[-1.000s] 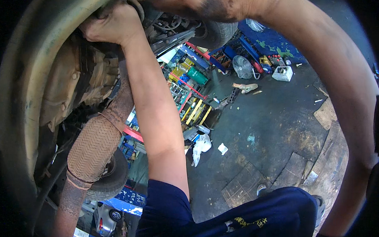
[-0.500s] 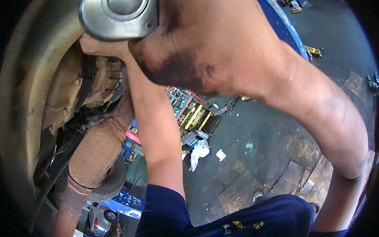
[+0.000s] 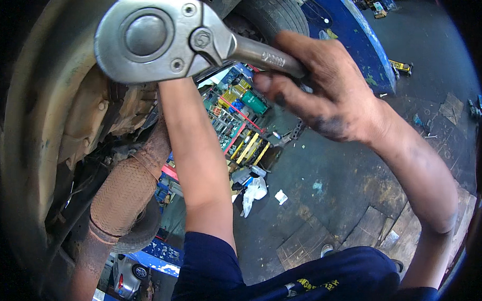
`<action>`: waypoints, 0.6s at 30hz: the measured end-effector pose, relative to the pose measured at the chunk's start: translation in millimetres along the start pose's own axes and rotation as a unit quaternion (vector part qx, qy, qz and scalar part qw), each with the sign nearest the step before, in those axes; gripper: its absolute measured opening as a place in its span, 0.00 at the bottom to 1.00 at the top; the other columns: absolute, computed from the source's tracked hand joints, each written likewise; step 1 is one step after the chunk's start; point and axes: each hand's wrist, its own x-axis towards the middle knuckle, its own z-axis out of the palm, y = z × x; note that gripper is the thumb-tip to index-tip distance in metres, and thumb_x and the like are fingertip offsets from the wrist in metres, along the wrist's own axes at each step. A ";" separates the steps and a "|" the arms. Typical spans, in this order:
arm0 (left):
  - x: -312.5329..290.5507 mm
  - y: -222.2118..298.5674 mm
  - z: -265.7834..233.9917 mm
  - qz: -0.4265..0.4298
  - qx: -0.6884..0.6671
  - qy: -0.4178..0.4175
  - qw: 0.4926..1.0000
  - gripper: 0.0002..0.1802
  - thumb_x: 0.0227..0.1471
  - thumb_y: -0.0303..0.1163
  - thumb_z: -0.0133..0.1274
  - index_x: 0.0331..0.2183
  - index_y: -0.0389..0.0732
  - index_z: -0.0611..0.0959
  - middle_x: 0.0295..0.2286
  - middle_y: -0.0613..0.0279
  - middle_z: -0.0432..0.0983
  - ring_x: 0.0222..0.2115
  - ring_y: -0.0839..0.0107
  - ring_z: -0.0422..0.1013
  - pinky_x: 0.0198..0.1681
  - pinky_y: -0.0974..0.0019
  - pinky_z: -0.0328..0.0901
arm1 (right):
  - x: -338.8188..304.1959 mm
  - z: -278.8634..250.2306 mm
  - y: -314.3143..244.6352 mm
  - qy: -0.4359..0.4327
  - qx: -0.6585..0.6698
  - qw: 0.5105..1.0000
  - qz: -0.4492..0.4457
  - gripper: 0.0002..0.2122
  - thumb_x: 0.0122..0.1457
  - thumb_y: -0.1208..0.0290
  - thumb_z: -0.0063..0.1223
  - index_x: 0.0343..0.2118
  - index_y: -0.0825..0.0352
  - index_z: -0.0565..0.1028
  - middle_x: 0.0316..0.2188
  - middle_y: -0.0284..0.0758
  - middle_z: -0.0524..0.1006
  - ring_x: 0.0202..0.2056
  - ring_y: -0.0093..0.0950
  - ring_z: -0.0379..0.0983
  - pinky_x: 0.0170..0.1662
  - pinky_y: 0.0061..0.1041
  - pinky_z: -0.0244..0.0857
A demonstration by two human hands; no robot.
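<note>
A large steel ratchet wrench (image 3: pixel 208 38) fills the upper part of the view, its round head very close. Its handle runs off to the right into my right hand (image 3: pixel 336 95), whose thumb and fingers are wrapped round the end. Dark grease marks this hand. My left forearm (image 3: pixel 196 143) reaches up from below and passes behind the ratchet head, which hides my left hand. Whatever the head is fitted on cannot be seen. Close to my left arm runs a rusty exhaust pipe with a braided flexible section (image 3: pixel 124 194).
A curved tan metal part (image 3: pixel 27 127) of the vehicle's underside spans the left. Above are a tyre (image 3: pixel 280 16) and a blue lift part (image 3: pixel 356 38). Below lie tool trays (image 3: pixel 234 129), a white plastic bag (image 3: pixel 254 191), cardboard (image 3: pixel 304 243) and a silver car (image 3: pixel 128 276).
My right hand has swung right, away from the ratchet head, bringing the handle into sight. More of the ratchet shows, and its head now covers my left hand, which was partly visible below it.
</note>
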 end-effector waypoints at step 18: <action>3.5 5.3 -2.6 -0.258 -0.490 0.065 0.830 0.21 0.55 0.46 0.57 0.44 0.42 0.82 0.44 0.64 0.80 0.47 0.65 0.75 0.53 0.52 0.69 | -25.3 84.4 -16.8 -0.014 0.288 0.947 0.143 0.11 0.62 0.66 0.55 0.30 0.70 0.76 0.15 0.43 0.72 0.17 0.31 0.74 0.22 0.33 0.70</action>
